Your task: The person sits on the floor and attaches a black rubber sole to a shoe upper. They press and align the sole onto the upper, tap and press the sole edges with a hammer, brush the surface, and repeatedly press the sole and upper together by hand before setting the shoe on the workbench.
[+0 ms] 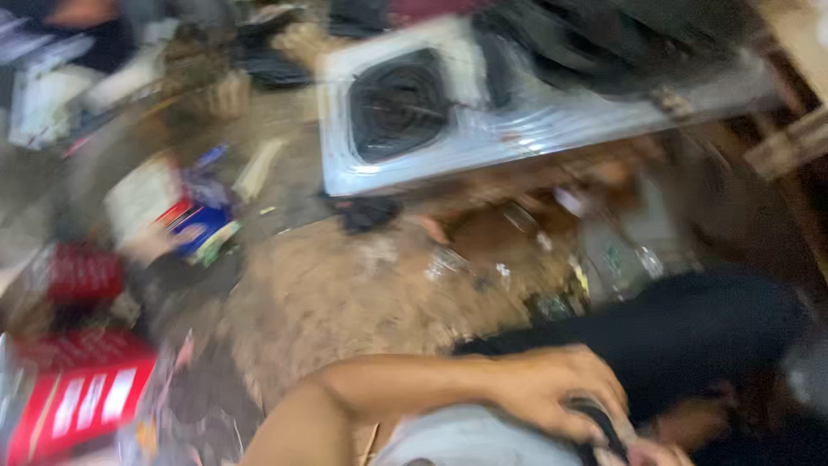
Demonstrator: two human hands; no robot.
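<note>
The view is strongly blurred. My left forearm reaches in from the bottom edge, and my left hand (556, 388) is curled over a small dark object (599, 425) at the bottom right. Just below it lies a grey rounded thing (466, 440). A few fingers that seem to belong to my right hand (651, 453) show at the bottom edge, touching the same dark object; its grip is not clear. A large black shape (690, 332), perhaps cloth or a bag, lies right behind both hands.
A white stove top (535, 129) with a black round burner (397, 103) lies at the top centre. Red boxes (78, 397) and mixed packets (185, 216) litter the left side. Bare brown ground (345, 293) fills the middle. Wooden boards (789, 147) stand at the right.
</note>
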